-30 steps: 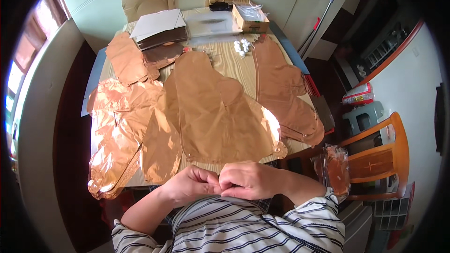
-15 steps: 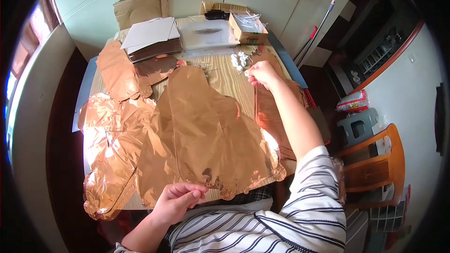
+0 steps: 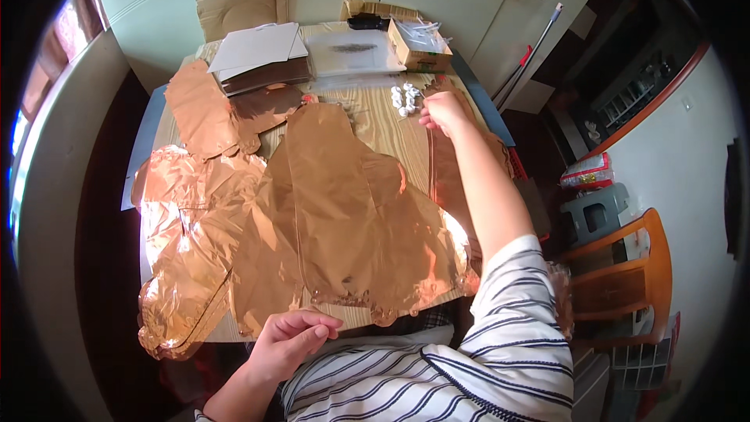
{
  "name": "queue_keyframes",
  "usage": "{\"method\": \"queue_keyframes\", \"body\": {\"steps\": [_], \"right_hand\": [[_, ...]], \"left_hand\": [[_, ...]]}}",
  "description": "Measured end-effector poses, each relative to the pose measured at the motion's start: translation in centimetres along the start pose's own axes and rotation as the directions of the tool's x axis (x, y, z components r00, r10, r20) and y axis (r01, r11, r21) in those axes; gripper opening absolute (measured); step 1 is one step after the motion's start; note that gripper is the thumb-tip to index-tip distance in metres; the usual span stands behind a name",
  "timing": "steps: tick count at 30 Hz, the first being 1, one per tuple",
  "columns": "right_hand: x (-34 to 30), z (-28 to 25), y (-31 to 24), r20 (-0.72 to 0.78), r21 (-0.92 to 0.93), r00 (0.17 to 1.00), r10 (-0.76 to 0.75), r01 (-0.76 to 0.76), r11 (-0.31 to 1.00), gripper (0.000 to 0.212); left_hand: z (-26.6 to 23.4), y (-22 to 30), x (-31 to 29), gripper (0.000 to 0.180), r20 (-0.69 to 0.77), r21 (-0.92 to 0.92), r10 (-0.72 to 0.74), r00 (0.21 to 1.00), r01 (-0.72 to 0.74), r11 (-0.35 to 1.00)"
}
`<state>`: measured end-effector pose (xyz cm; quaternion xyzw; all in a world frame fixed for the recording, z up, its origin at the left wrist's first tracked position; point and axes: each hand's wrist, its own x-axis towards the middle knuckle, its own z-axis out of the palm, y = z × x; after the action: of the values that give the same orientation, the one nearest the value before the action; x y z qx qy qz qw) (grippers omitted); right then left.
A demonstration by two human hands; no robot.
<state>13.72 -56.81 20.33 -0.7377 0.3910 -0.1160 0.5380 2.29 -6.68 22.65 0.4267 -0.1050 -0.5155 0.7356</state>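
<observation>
My right hand (image 3: pixel 445 112) is stretched out over the far right of the table, just right of a cluster of small white pieces (image 3: pixel 403 111). Its fingers are bent and a little apart, and no white piece shows in them. At the table's near edge my left hand (image 3: pixel 291 341) is closed in a loose pinch; anything in it is too small to make out. Just beyond it, a large copper-coloured foil sheet with a scalloped edge, seemingly a flat foil balloon (image 3: pixel 332 211), covers the middle of the table. Its near edge looks apart from my left fingers.
More shiny copper foil (image 3: pixel 183 266) is spread at the left, overhanging the edge, and a folded foil stack (image 3: pixel 450 176) lies under my right forearm. Grey-white boards (image 3: pixel 254 51), clear plastic sheets (image 3: pixel 351 62) and a cardboard box (image 3: pixel 422 55) of clear strips stand at the back.
My right hand has drawn slightly right, away from the white pieces; the white piece at its fingertips is no longer there. My left hand keeps its pose. The whole view has shifted slightly.
</observation>
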Motion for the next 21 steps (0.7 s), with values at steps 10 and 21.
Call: {"method": "queue_keyframes", "body": {"steps": [10,21], "right_hand": [[-36.6,-0.4,4.8,0.771,0.024,0.503,-0.391,0.59,0.807,0.012],[-36.4,16.2,26.3,0.749,-0.219,0.657,-0.08,0.36,0.907,0.031]], "left_hand": [[-5.0,-4.8,-4.4,0.019,0.061,0.778,-0.18,0.982,0.066,0.625],[-17.0,-16.7,-1.6,0.025,-0.183,0.889,-0.029,0.983,0.178,0.423]]}}
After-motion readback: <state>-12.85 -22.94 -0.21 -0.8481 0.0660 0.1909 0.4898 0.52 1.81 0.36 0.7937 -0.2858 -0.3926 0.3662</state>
